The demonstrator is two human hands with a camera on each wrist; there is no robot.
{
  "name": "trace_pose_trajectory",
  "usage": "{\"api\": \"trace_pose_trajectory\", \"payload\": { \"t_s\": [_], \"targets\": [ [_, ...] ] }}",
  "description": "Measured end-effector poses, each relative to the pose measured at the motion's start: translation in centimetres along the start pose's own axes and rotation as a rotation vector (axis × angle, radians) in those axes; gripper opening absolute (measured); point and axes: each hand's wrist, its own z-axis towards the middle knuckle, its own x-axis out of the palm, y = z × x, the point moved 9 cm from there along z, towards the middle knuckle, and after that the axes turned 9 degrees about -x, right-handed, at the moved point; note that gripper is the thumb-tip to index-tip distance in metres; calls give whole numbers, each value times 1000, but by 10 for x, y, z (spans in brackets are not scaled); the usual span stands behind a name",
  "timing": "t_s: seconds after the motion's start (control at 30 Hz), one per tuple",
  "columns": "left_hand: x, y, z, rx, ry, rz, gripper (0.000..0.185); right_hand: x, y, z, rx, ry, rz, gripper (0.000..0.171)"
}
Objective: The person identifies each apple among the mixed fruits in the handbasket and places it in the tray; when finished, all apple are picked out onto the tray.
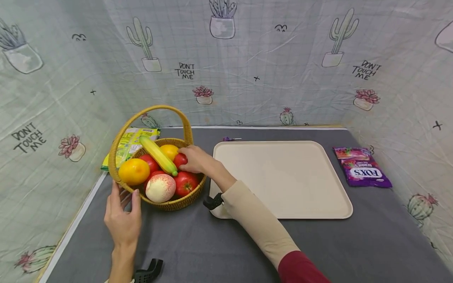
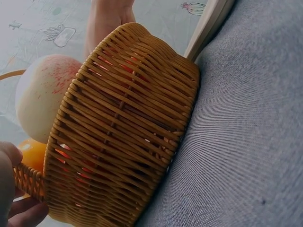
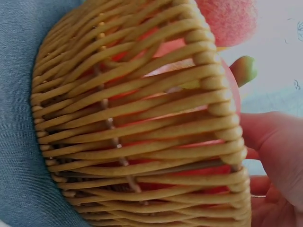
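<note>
Wicker basket (image 1: 170,202) sits at left of the grey bench (image 1: 219,247), just left of the beige tray (image 1: 283,177), touching or nearly so. Left hand (image 1: 122,218) at the basket's near-left rim, thumb and fingers spread around the weave, holding it. Right hand (image 1: 196,159) reaches in from the right, fingers curled onto a small red fruit (image 1: 179,159) at the far right of the pile. Also in basket: orange (image 1: 133,171), peach (image 1: 160,188), corn cob (image 1: 158,155), tomato (image 1: 185,182). Purple candy bag (image 1: 361,171) lies right of tray; yellow-green packet (image 1: 129,145) behind basket.
</note>
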Motion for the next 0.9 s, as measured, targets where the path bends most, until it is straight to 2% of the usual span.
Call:
{"api": "trace_pose_trajectory", "payload": {
  "t_s": [0.47,0.77,0.9],
  "targets": [
    [1,1,-1,3,6,0,68,1,-3,10,99,37,-45,66],
    [-1,1,-1,1,8,8,66,3,3,15,9,63,-88,57],
    [1,3,0,1,25,13,67,3,0,14,24,55,-67,58]
  ]
}}
